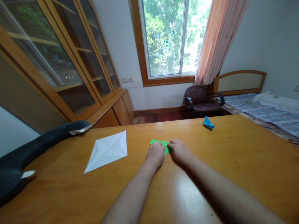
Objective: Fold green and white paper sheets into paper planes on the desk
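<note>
A folded piece of green paper (pixel 167 150) lies on the wooden table in front of me, partly covered by both hands. My left hand (pixel 156 154) is closed over its left and near part, fingers curled down onto it. At its right edge, my right hand (pixel 179 150) grips the paper with the fingertips bunched together. The exact folds under my fingers are hidden. To the left lies a creased sheet of white paper (pixel 108 151), spread flat. Toward the far right stands a small blue paper boat (pixel 207 123).
The wooden table (pixel 70 199) fills the foreground. A dark, curved object (pixel 44 140) lies along its left side. Beyond are a glass-fronted cabinet (pixel 109 102), a brown armchair (pixel 198 96) below the window, and a bed (pixel 275 109) at the right.
</note>
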A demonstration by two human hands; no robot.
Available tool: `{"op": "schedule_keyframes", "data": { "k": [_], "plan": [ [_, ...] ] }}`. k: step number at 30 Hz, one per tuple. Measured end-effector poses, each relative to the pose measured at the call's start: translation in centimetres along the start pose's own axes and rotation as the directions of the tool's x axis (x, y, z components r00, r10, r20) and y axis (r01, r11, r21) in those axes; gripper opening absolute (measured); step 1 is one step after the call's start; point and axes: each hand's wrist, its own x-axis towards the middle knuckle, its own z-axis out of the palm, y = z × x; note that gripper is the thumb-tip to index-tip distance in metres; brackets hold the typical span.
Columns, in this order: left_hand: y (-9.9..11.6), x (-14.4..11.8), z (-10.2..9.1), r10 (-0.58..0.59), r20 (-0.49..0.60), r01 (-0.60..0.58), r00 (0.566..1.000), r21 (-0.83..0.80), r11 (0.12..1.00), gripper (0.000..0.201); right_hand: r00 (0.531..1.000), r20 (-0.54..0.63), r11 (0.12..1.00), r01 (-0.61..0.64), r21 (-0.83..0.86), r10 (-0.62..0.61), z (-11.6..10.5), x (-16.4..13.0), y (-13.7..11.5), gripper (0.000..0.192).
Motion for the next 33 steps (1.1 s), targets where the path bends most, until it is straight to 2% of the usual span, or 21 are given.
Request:
{"op": "schedule_keyframes", "data": {
  "k": [4,9,12,19,26,33],
  "plan": [
    [-0.1,0.0,-0.1,0.095,0.016,-0.095,0.995,-0.035,0.995,0.031,1.000,-0.005,0.999,0.027,0.030,-0.027,0.2,-0.2,0.4,0.024],
    [-0.6,-0.4,-1.2,0.183,0.043,-0.181,0.982,-0.041,0.983,0.028,0.997,0.009,0.997,0.073,0.028,-0.073,-0.5,-0.4,0.0,0.022],
    [-0.9,-0.5,-1.6,0.203,0.066,-0.201,0.977,-0.037,0.979,0.022,0.996,0.032,0.997,0.083,-0.001,-0.083,-0.7,-0.5,-0.2,0.020],
    [0.2,-0.5,-1.8,0.151,0.092,-0.153,0.984,0.013,0.988,0.025,0.996,0.025,0.996,0.090,0.002,-0.090,-1.1,-0.3,-0.5,0.019],
    [1.2,-0.6,-3.0,0.115,0.124,-0.116,0.986,0.002,0.993,0.028,0.996,0.026,0.996,0.090,0.021,-0.091,-1.1,-0.2,-0.5,0.020],
    [0.6,-0.5,-3.6,0.032,0.117,-0.033,0.993,0.014,0.999,0.026,0.998,0.015,0.998,0.059,0.036,-0.059,-1.0,0.2,-0.3,0.024]
  ]
}}
